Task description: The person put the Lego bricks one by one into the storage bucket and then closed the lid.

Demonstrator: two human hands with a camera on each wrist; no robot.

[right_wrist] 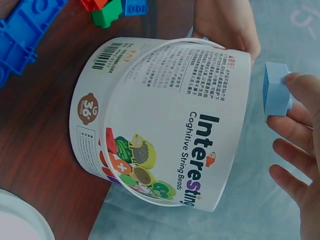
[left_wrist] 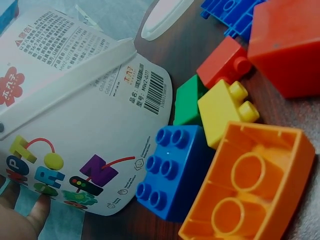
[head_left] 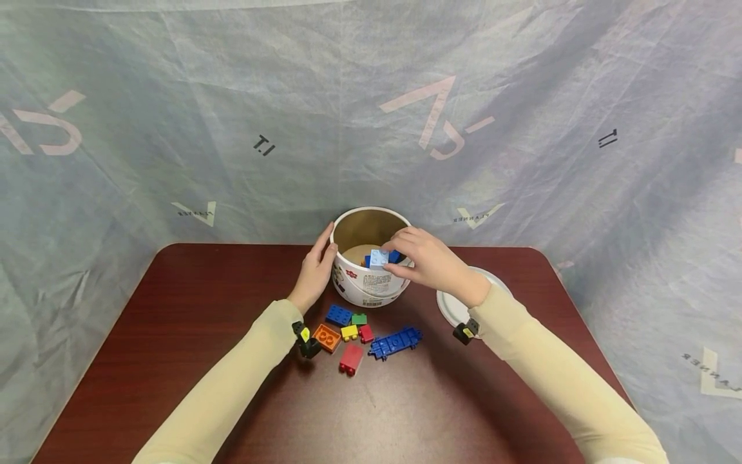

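A white round bucket [head_left: 355, 289] with printed pictures and a handle stands upright near the table's back edge. My left hand [head_left: 313, 273] rests against its left side, fingers mostly straight near the rim; only fingertips show in the left wrist view. Between thumb and fingers, my right hand [head_left: 430, 259] pinches a light blue building brick [head_left: 379, 258] above the bucket's opening at the front right. In the right wrist view the brick [right_wrist: 276, 90] is apart from the rim. Some blue pieces show inside the bucket, partly hidden by the brick and right hand.
In front of the bucket lie a blue brick [head_left: 339, 315], green brick [head_left: 359, 319], yellow brick [head_left: 350, 332], upturned orange brick [head_left: 327, 338], and two red bricks [head_left: 351, 358]. A blue wheeled base [head_left: 397, 343] lies right of them. Under the right forearm is a white lid [head_left: 451, 308].
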